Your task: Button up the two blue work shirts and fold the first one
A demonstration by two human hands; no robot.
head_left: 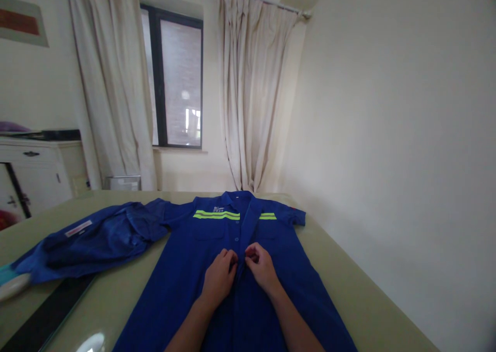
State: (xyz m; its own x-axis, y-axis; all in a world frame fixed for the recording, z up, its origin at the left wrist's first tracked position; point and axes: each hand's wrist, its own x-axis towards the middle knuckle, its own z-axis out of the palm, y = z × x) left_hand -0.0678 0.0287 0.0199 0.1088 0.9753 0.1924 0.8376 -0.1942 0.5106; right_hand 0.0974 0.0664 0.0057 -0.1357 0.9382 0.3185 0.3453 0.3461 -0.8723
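Blue shirt (241, 310) lies near-to-far on the tabletop (112, 300); left hand (220, 277) and right hand (264, 273), fingers drawn together, pinch its partly open front; beyond them, its collar (253, 207) points to the tabletop's far edge

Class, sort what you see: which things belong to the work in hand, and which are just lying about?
In the work:
- left hand and right hand, at the shirt's front
- table, beneath the shirt

Lying about:
- crumpled blue clothing, left
- dark panel, lower left
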